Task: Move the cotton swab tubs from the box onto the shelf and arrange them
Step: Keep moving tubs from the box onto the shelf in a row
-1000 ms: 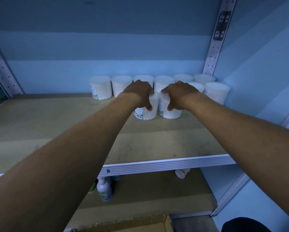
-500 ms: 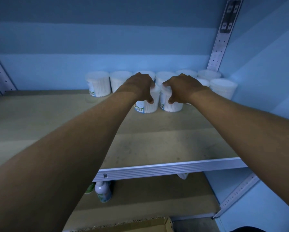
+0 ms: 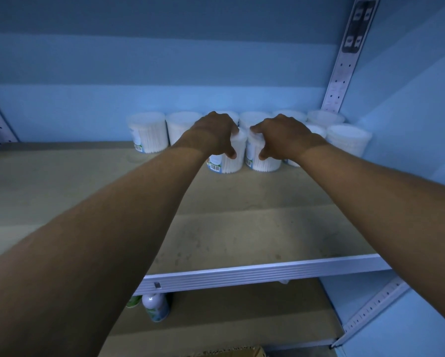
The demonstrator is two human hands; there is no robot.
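Observation:
Two clear cotton swab tubs stand side by side on the wooden shelf, just in front of a back row of several more tubs. My left hand grips the left tub from above, thumb on its front. My right hand grips the right tub the same way. Both tubs are upright and touch the shelf. The back row runs from a far-left tub to a tub near the right wall. My hands hide the tubs behind them.
The shelf's metal front edge crosses the view. On the lower shelf stand a white bottle and a green one beside it. A cardboard box corner shows at the bottom. Perforated uprights frame the shelf, with blue walls behind and at right.
My hands and the two tubs stay in place on the shelf; only my head has tilted up slightly, so the box shows less.

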